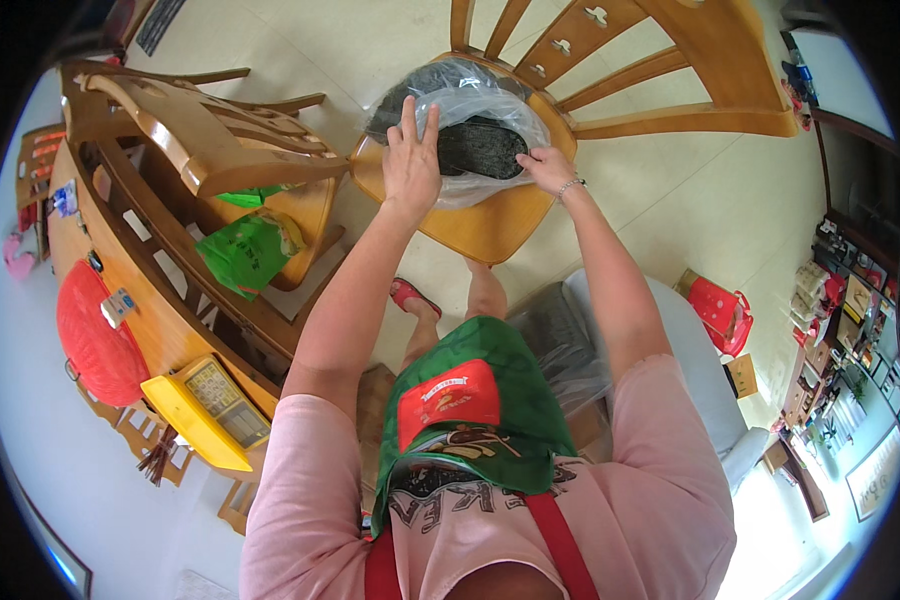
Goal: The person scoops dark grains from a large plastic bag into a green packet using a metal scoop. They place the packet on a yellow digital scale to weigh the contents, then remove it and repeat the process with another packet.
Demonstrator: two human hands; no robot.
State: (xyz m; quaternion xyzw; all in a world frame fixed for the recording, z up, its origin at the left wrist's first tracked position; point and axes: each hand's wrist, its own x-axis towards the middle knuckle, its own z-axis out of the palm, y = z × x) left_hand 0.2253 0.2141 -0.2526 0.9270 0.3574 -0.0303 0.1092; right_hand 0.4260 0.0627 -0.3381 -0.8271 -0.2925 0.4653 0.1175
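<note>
A clear plastic bag (471, 99) lies on the seat of a wooden chair (487, 229) before me. More dark material (397, 112) shows through its far left part. At the bag's opening is a black, flat, round-ended piece (484, 147), shaped like a shoe insole. My right hand (547, 169) pinches the right end of this piece between thumb and fingers. Over its left end and the plastic lies my left hand (412, 165), back up, with the fingers extended and somewhat apart. The left thumb is hidden, so a grip there cannot be made out.
A second wooden chair (217, 150) at left holds green bags (251, 251). Beyond it, a wooden table (187, 315) bears a red cover (94, 330) and a yellow case (202, 412). A grey sofa (690, 360) and a red bag (720, 315) are at right.
</note>
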